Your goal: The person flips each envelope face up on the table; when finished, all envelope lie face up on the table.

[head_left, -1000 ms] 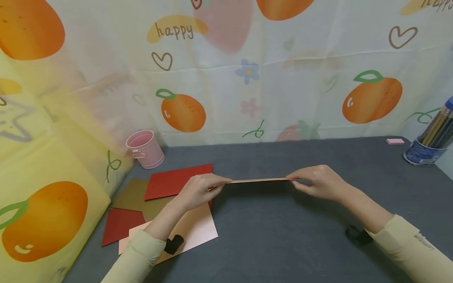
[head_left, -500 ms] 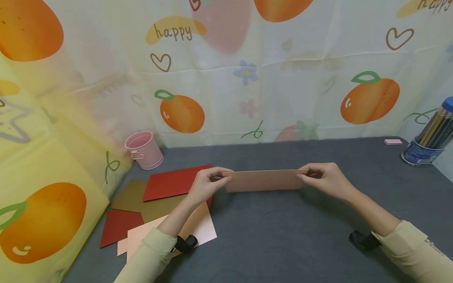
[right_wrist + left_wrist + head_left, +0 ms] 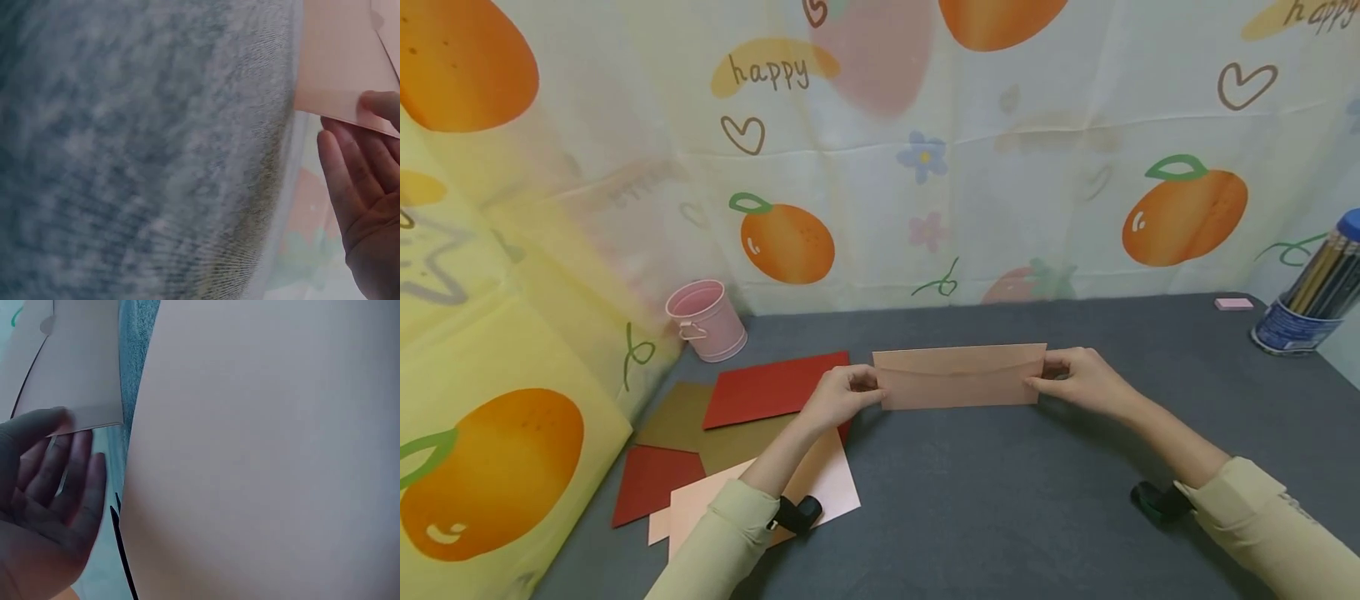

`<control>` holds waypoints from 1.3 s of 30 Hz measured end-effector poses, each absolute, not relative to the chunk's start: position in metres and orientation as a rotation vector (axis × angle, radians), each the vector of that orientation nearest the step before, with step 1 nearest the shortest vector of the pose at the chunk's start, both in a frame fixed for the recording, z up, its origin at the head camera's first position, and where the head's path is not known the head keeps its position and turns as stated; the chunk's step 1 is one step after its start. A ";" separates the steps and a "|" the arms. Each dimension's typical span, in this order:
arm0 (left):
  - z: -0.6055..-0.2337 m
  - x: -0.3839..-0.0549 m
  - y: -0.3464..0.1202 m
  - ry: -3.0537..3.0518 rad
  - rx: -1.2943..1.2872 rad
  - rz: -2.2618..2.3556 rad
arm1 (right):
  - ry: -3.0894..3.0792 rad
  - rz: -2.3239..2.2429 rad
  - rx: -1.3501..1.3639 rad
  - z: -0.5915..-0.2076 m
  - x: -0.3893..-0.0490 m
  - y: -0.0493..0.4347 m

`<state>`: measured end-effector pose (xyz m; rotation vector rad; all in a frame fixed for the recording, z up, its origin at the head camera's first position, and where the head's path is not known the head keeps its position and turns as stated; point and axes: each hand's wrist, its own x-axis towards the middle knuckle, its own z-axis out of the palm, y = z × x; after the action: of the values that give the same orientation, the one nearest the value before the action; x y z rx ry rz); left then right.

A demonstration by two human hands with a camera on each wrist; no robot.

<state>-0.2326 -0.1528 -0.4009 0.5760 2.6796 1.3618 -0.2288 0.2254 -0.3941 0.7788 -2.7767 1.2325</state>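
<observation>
Your left hand (image 3: 842,398) pinches the left end of the flat, pale pink paper envelope (image 3: 958,387), held above the dark grey bench (image 3: 1000,500); your right hand (image 3: 1078,379) pinches the right end. Expect it light and fairly stiff, easily creased, with some grip; the short ends look the best hold, keeping your thumbs off the flap edge.

Around it, left to right: a dark red paper piece (image 3: 658,483), an olive-brown paper piece (image 3: 673,417), a pink metal-looking bucket (image 3: 709,325), a bright red paper rectangle (image 3: 775,392), and pale pink paper sheets (image 3: 831,483) below your left forearm, crowding that side. Far right sit a small pink block (image 3: 1233,304) and a blue round holder of pencils (image 3: 1296,325).
</observation>
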 end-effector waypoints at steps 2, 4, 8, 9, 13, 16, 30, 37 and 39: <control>-0.402 -0.233 -0.153 2.676 0.582 1.321 | -2.812 1.202 0.789 -0.396 -0.230 0.226; -0.403 -0.233 -0.152 2.678 0.594 1.286 | -2.841 1.170 0.802 -0.397 -0.231 0.226; -0.403 -0.234 -0.150 2.678 0.619 1.249 | -2.895 1.110 0.820 -0.400 -0.234 0.227; -0.403 -0.234 -0.150 2.678 0.619 1.247 | -2.907 1.098 0.825 -0.400 -0.234 0.227; -0.402 -0.233 -0.148 2.686 0.618 1.236 | -2.933 1.070 0.832 -0.401 -0.235 0.228; -0.402 -0.233 -0.147 2.692 0.616 1.228 | -2.936 1.063 0.829 -0.401 -0.235 0.228; -0.404 -0.241 -0.113 2.620 0.501 1.338 | -2.928 1.513 0.519 -0.404 -0.237 0.263; -0.405 -0.254 -0.074 2.580 0.366 1.464 | -2.873 1.570 0.337 -0.401 -0.238 0.290; -0.406 -0.257 -0.061 2.545 0.288 1.528 | -2.880 1.532 0.281 -0.401 -0.239 0.297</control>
<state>-0.2574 -0.0613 -0.4063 0.2879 2.5450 1.5276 -0.2391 0.2973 -0.4009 0.2807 -2.8805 1.5321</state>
